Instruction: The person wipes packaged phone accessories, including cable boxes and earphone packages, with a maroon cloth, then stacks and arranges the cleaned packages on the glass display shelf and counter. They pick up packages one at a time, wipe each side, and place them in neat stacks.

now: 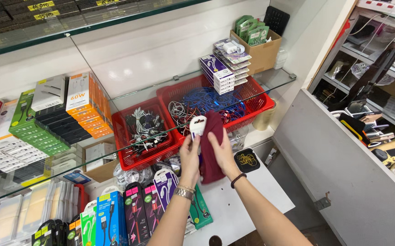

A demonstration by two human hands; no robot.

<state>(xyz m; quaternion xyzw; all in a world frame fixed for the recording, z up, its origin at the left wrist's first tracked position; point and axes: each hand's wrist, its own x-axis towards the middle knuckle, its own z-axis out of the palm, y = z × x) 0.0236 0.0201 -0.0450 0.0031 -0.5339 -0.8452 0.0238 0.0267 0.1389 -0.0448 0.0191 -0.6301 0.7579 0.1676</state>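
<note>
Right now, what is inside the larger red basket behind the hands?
The larger red basket holds a tangle of blue cables with white and red ones, plus a stack of boxed cables at its back. The maroon cloth hides its front middle; the bottom is buried.

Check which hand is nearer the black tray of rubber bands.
Right. The right hand, gripping the maroon cloth, is just beside the black tray; the left hand, holding the white charger, is farther off.
</note>
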